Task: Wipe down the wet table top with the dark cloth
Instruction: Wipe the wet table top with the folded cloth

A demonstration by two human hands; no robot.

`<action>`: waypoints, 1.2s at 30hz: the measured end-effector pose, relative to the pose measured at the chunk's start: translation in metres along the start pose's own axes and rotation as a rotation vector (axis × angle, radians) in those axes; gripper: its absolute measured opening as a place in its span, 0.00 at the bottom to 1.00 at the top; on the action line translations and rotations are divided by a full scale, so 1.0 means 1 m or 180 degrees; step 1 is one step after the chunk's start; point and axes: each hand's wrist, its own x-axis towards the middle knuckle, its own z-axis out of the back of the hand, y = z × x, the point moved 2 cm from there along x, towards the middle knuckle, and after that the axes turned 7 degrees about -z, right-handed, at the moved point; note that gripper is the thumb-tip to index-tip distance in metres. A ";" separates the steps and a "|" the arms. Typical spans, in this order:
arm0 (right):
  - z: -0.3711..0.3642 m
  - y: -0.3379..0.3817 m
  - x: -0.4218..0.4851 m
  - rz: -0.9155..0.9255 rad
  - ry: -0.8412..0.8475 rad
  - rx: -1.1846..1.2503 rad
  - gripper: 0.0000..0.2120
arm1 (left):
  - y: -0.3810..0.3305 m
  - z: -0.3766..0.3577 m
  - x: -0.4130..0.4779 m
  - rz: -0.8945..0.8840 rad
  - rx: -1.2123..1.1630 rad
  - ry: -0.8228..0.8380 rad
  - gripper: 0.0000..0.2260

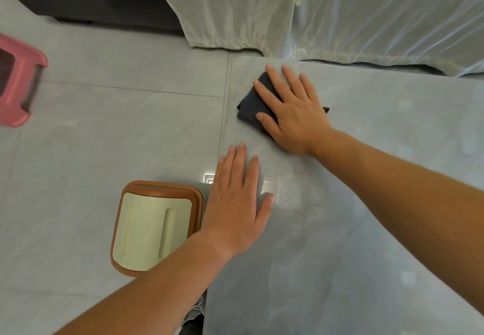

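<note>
Pressing flat on the dark grey folded cloth (252, 104), your right hand (293, 114) has its fingers straight and spread, not curled round the fabric. The cloth lies on the table near its rounded far-left corner, at about 12 o'clock in the view, and sticks out from under your fingers toward 9 o'clock. Your left hand (235, 203) rests palm down on the table's left edge, at 6 o'clock from the cloth, with its fingers straight, slightly apart and holding nothing. The pale grey, glossy, stone-look table top (366, 230) fills the view from 1 to 5 o'clock, and a shiny, faintly streaked patch sits just at 3 o'clock from your left thumb. From 7 to 11 o'clock lies a floor of large pale grey tiles (104, 138) with thin grout lines. On it, at 7 o'clock, stands a rounded-square brown-rimmed item with a cream ridged top (154, 227), partly hidden by your left forearm. A pink plastic stool (18, 80) is cut off by the frame at 9 o'clock. A wrinkled cream-white sheet (262, 7) drapes furniture from 12 to 2 o'clock, beyond the table, and a dark charcoal furniture base (91, 1) shows at 11 o'clock.
</note>
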 end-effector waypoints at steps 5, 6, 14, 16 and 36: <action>0.001 0.017 0.041 -0.0542 -0.0202 0.0278 0.32 | 0.005 -0.006 -0.013 -0.0054 -0.0197 -0.0238 0.31; -0.003 0.025 0.030 -0.0314 -0.0231 0.0244 0.33 | 0.006 -0.006 -0.015 0.0023 -0.0243 -0.0272 0.31; -0.011 0.004 -0.034 0.0521 0.0120 -0.0058 0.30 | -0.005 -0.018 -0.050 0.0168 -0.0035 -0.0143 0.32; -0.005 0.002 -0.007 0.0104 0.0050 0.0006 0.30 | -0.007 -0.019 -0.050 0.0181 0.0071 -0.0103 0.32; -0.036 0.031 -0.125 0.0617 -0.0021 0.0190 0.27 | -0.032 -0.031 -0.096 0.0288 0.0432 0.0078 0.32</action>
